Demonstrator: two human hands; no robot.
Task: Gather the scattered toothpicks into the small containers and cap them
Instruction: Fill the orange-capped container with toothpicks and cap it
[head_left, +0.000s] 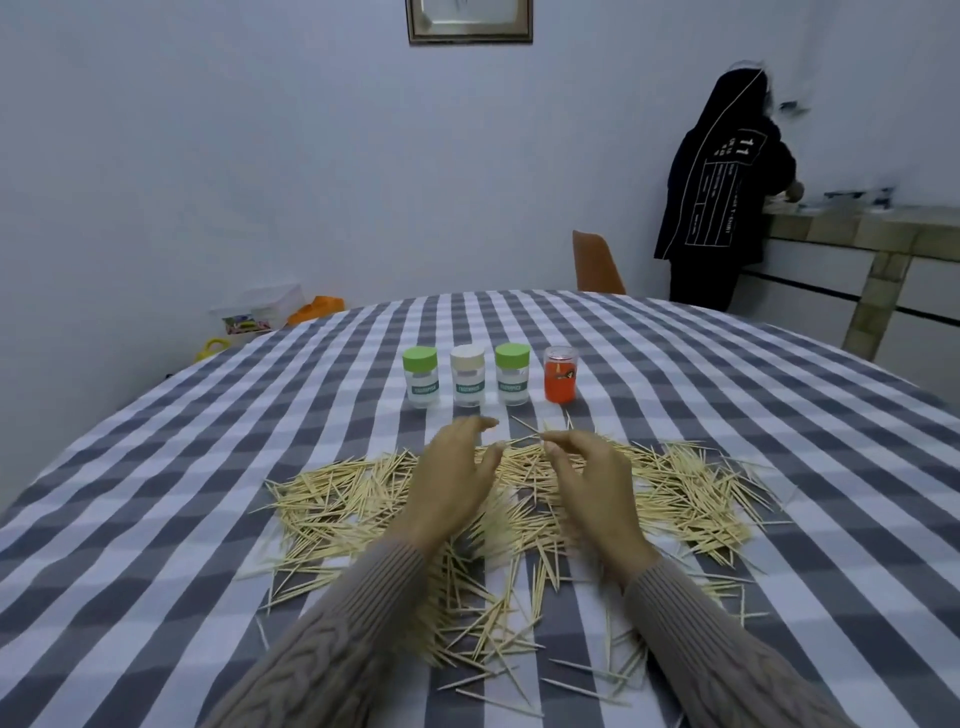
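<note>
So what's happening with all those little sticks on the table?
A person is starting to tidy up toothpicks scattered over a checked tablecloth. Both the left hand and the right hand hover over the pile. Four small containers stand behind, all capped. Nothing looks gathered yet.

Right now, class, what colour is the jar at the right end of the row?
Orange, seen from the head view.

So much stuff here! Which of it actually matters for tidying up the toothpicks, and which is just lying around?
Part of the job:
scattered toothpicks
two green-capped containers
white-capped container
orange container
left hand
right hand

Just lying about:
orange chair
clear plastic box on the floor
picture frame
</note>
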